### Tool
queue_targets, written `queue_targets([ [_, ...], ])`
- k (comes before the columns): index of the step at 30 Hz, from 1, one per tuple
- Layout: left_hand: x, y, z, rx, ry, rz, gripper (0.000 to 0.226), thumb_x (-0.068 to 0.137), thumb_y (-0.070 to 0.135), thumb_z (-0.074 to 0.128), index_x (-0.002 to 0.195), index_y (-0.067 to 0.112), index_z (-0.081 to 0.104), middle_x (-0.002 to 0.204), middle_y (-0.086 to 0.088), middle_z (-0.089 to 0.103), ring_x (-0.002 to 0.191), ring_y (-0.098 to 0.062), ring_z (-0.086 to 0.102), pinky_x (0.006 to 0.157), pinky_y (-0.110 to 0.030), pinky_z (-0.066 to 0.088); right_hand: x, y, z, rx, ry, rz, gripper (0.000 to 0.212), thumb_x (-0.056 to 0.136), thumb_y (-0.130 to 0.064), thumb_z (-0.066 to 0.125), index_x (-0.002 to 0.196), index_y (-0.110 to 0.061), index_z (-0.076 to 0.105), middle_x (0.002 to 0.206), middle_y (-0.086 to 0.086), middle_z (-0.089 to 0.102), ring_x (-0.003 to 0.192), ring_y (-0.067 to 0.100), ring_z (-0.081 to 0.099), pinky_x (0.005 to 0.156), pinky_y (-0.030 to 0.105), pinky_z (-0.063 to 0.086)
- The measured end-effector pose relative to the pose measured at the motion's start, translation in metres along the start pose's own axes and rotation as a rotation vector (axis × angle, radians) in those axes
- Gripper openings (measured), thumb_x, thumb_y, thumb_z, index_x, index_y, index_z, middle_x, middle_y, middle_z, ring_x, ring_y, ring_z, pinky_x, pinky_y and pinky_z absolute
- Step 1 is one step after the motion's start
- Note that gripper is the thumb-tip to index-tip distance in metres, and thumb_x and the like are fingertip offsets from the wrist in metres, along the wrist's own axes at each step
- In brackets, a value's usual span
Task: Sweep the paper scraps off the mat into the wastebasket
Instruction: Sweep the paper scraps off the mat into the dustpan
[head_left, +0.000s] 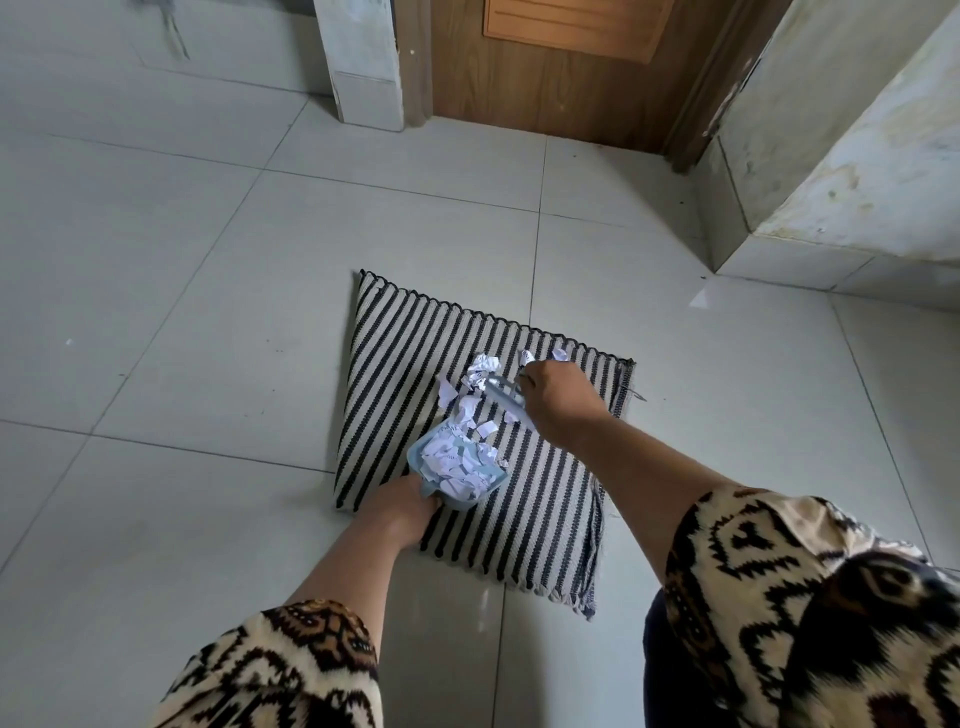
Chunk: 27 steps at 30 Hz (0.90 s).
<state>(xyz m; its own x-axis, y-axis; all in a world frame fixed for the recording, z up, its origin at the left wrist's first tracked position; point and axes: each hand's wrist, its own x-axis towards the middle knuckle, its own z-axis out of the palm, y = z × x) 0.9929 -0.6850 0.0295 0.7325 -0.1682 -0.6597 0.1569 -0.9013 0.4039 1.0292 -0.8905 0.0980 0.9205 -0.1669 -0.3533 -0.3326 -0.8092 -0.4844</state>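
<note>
A black-and-white striped mat (405, 353) lies on the tiled floor. My left hand (402, 506) grips the handle of a light blue dustpan (415, 457) that rests on the mat and is heaped with white paper scraps (457, 462). My right hand (558, 400) holds a small grey brush (501, 392) just beyond the pan's mouth. Loose crumpled scraps (480, 371) lie on the mat by the brush, with two more (558, 354) past my right hand near the far edge. No wastebasket is in view.
A wooden door (545, 73) with its frame stands straight ahead. A white pillar (363, 62) rises to its left and a worn wall (857, 156) juts out on the right. One small white scrap (701, 300) lies on the floor tiles near that wall.
</note>
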Motion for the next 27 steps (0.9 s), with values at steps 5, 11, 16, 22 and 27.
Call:
queue_targets([
  [5,-0.002,-0.001,-0.001,-0.027,0.001,-0.008,0.031,0.098,0.022,0.039,0.121,0.012,0.058,0.123,-0.011,0.063,0.11,-0.029,0.059,0.094,-0.037,0.048,-0.001,-0.003,0.01,-0.06,0.025,-0.029,0.028,0.108,-0.026,0.038,0.093,-0.014,0.06,0.075,0.0,0.057,0.051,0.009,0.045,0.041,0.016,0.033],
  [11,-0.003,-0.005,-0.001,-0.059,-0.004,-0.011,0.031,0.097,0.023,0.039,0.119,0.014,0.06,0.122,-0.009,0.064,0.108,-0.027,0.06,0.092,-0.036,0.048,-0.007,-0.007,0.022,-0.081,-0.15,0.007,0.025,0.106,-0.018,0.044,0.085,-0.016,0.057,0.076,-0.002,0.052,0.056,0.007,0.044,0.047,0.016,0.033],
  [16,-0.003,-0.005,-0.001,-0.04,-0.021,-0.018,0.033,0.097,0.025,0.039,0.122,0.016,0.059,0.124,-0.009,0.063,0.11,-0.027,0.059,0.092,-0.035,0.048,-0.003,-0.009,0.006,-0.033,-0.062,0.012,0.022,0.105,-0.013,0.042,0.09,-0.014,0.058,0.077,0.001,0.055,0.057,0.01,0.047,0.046,0.017,0.033],
  [22,-0.002,-0.004,-0.002,-0.013,-0.026,-0.028,0.033,0.099,0.024,0.038,0.124,0.015,0.058,0.123,-0.009,0.064,0.108,-0.026,0.06,0.092,-0.036,0.049,-0.001,0.0,0.001,-0.073,0.072,0.078,0.03,0.106,-0.016,0.037,0.088,-0.009,0.059,0.077,0.006,0.058,0.055,0.011,0.047,0.045,0.02,0.033],
  [27,-0.006,-0.008,0.004,0.007,-0.027,-0.032,0.03,0.099,0.024,0.039,0.12,0.012,0.057,0.12,-0.011,0.064,0.106,-0.027,0.06,0.091,-0.035,0.049,-0.007,-0.004,0.023,0.049,-0.049,0.096,0.035,0.106,-0.016,0.036,0.078,-0.012,0.055,0.074,0.003,0.056,0.055,0.01,0.046,0.043,0.016,0.033],
])
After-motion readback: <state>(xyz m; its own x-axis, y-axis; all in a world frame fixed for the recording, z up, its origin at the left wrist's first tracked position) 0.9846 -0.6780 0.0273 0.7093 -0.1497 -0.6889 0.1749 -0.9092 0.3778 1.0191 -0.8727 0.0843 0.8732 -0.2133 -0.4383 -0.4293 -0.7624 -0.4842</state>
